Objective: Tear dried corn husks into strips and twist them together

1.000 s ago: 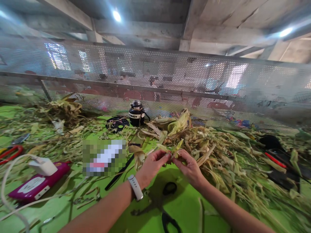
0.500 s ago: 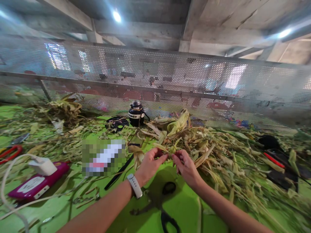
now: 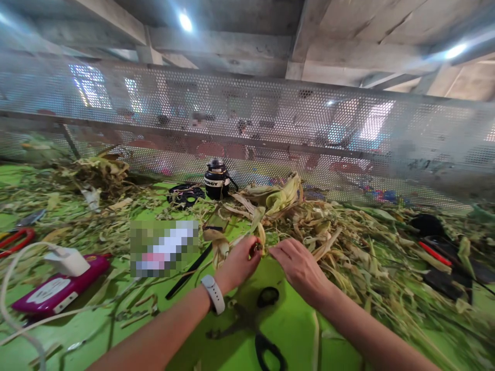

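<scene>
My left hand, with a white watch band on its wrist, is closed on a pale yellow-green dry leaf. The leaf rises upright from the thumb and forefinger. Just to the right, my right hand has its fingers pinched together near the leaf's base, back of the hand up; whatever is between its fingertips is too small to make out. On the green tabletop below the hands lie dark scissors with black loop handles. A heap of dry leaves spreads behind and right of the hands.
A black jar-shaped bottle stands at the back before a perforated metal screen. To the left are a magenta power bank with a white charger and cable, and red-handled scissors. A red-edged dark tool lies right.
The fingertips of both hands have moved slightly apart. My right hand has turned its back upward, and the leaf in my left hand now stands upright.
</scene>
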`<action>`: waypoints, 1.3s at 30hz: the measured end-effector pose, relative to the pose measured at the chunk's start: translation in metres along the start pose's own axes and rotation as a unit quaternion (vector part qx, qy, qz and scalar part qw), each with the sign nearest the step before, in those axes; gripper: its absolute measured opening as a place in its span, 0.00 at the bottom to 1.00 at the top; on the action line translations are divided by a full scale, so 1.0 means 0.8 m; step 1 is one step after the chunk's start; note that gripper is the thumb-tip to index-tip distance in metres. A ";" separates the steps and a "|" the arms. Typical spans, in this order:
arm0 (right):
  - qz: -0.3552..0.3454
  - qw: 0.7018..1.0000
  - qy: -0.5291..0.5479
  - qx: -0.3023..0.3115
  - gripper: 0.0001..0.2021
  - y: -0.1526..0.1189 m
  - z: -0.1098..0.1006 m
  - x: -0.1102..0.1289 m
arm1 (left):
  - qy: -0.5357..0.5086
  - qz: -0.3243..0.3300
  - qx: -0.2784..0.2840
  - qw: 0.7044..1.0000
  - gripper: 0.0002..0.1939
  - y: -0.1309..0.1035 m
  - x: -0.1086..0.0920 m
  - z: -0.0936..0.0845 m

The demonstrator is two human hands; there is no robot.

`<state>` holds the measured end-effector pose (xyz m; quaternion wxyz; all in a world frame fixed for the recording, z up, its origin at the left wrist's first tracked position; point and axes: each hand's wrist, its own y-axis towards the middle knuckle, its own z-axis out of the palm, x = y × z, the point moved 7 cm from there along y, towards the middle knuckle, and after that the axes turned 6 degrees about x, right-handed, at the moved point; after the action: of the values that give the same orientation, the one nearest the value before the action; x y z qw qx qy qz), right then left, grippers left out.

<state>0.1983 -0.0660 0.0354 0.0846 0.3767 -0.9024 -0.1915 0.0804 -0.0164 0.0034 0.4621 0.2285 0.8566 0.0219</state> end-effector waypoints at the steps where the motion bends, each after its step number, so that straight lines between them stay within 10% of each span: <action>1: 0.008 1.000 0.017 -0.016 0.09 0.001 -0.004 -0.003 | 0.000 0.011 0.014 1.000 0.05 -0.001 -0.005 0.003; 11: 0.253 0.870 0.404 -0.123 0.06 -0.010 0.027 -0.055 | -0.233 -0.029 0.084 0.969 0.10 -0.008 -0.011 0.014; 22: 0.309 0.811 0.474 -0.147 0.11 -0.011 0.039 -0.067 | -0.385 -0.112 0.037 0.916 0.21 -0.003 0.007 0.028; 29: 0.119 0.985 0.088 -0.090 0.11 -0.004 -0.016 -0.015 | -0.389 -0.098 0.041 0.915 0.19 0.000 0.013 0.020; 39: 0.072 0.994 0.061 -0.052 0.10 0.003 0.000 -0.011 | -0.294 -0.069 0.025 0.953 0.18 0.004 0.008 0.009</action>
<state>0.2031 -0.0583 0.0363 0.1726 0.3170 -0.9090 -0.2083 0.0844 -0.0122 -0.0051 0.6882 0.1766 0.6965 -0.1002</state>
